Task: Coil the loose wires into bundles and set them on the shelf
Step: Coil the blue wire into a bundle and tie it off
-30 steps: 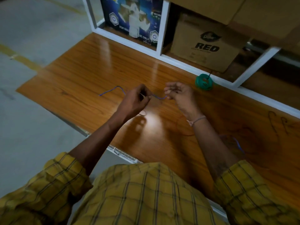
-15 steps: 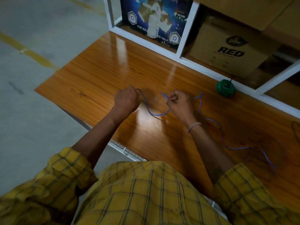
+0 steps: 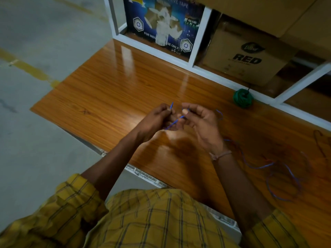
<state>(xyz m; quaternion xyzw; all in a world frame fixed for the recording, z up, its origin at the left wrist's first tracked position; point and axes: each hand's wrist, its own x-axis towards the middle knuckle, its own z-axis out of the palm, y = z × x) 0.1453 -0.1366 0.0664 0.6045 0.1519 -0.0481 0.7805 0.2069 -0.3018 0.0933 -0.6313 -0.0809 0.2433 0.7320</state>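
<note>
I see both hands raised close together over the middle of the glossy wooden desk (image 3: 111, 90), working one blue wire (image 3: 172, 123). My left hand (image 3: 154, 120) has its fingers curled, and pinches the wire near its end, so that a short tip sticks up above the fingertips. My right hand (image 3: 200, 126) pinches the same wire between thumb and forefinger just beside the left, its other fingers loosely bent. A short stretch of the wire runs slanting between the two hands; the rest trails past the right wrist and lies in loose loops on the desk to the right, blurred and mixed with what looks like a reddish wire (image 3: 268, 159) that I can hardly make out. A green wire bundle (image 3: 242, 97), already coiled, sits on the desk at its far edge, against the white frame of the shelf (image 3: 202, 70). Inside the shelf stand a brown cardboard box marked RED (image 3: 249, 59) and, in the compartment to its left, a blue adhesive tape carton (image 3: 161, 24). Yellow checked sleeves (image 3: 75, 199) fill the bottom of the view.
</note>
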